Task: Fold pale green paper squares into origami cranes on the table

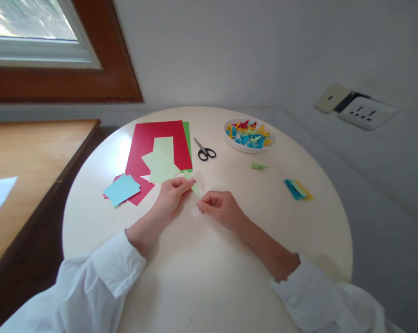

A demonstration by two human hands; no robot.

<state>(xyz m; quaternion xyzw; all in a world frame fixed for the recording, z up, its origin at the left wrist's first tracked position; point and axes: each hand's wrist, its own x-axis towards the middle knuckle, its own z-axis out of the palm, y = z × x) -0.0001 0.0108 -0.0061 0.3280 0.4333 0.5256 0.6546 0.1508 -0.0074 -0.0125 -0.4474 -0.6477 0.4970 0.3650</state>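
A quiet corner in what looks like a home — a wood-framed window (120, 83), pale walls (212, 60), a wall socket (364, 113), a round white table (202, 282) beside a wooden tabletop (35, 150).

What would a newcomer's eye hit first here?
Probably the big red sheet at the table's far left, with a cut pale green sheet over it. Next, the white dish at the far right, heaped with multicoloured folded paper. Then, near the middle, the left hand holding a pale green folded piece, the right hand at its lower tip.
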